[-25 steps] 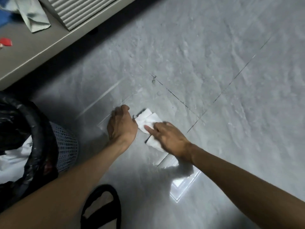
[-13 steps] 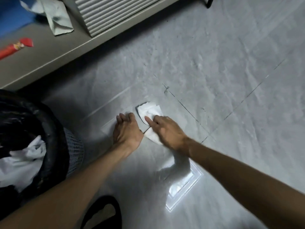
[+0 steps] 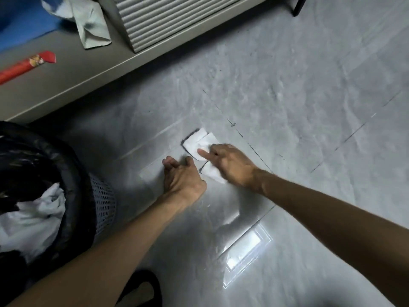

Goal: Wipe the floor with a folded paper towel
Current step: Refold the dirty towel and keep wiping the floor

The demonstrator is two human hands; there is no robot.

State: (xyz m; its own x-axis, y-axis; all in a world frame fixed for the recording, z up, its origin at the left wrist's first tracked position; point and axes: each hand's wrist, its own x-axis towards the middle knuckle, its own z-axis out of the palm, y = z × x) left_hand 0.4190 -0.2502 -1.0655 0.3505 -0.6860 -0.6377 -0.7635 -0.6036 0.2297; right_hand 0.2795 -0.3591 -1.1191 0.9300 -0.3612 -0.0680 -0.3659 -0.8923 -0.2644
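A white paper towel [image 3: 199, 142] lies partly folded on the grey tiled floor [image 3: 287, 89], one end sticking out beyond my fingers and the other showing near my wrist. My right hand [image 3: 230, 162] lies over its middle, the index finger stretched out and pressing on the paper. Just left of the towel, my left hand [image 3: 180, 177] rests on the floor with its fingers loosely curled, holding nothing.
A mesh waste bin [image 3: 66, 207] with a black liner and crumpled white paper stands at the left. A low grey ledge [image 3: 73, 69] behind carries a red packet [image 3: 24, 66], a crumpled cloth [image 3: 90, 25] and a ribbed unit [image 3: 168, 16]. A black sandal [image 3: 141, 289] shows at the bottom.
The towel and my right hand have slid a little away from my left hand, further along the floor. The camera has tilted, showing more of the ledge.
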